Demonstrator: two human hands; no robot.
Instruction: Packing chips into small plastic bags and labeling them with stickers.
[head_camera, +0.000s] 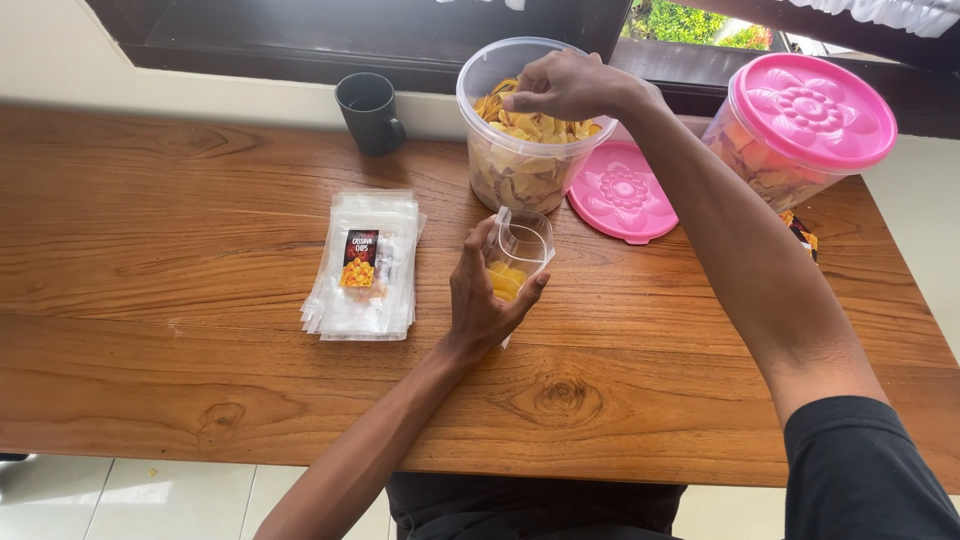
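My left hand (483, 295) grips a small clear plastic pouch (520, 248) held upright with its mouth open; a few yellow chips lie in its bottom. Just behind it stands an open clear plastic tub (505, 175) filled with yellow chips. My right hand (562, 87) reaches into the top of that tub, fingers pinched down among the chips; whether any chips are held cannot be seen. The tub's pink lid (622, 190) lies flat on the wooden table (200, 280) to its right.
A stack of empty clear pouches with a dark label (365, 265) lies left of my left hand. A dark mug (368, 112) stands at the back. A second chip tub with a pink lid on (805, 125) stands at the far right, a small packet beside it.
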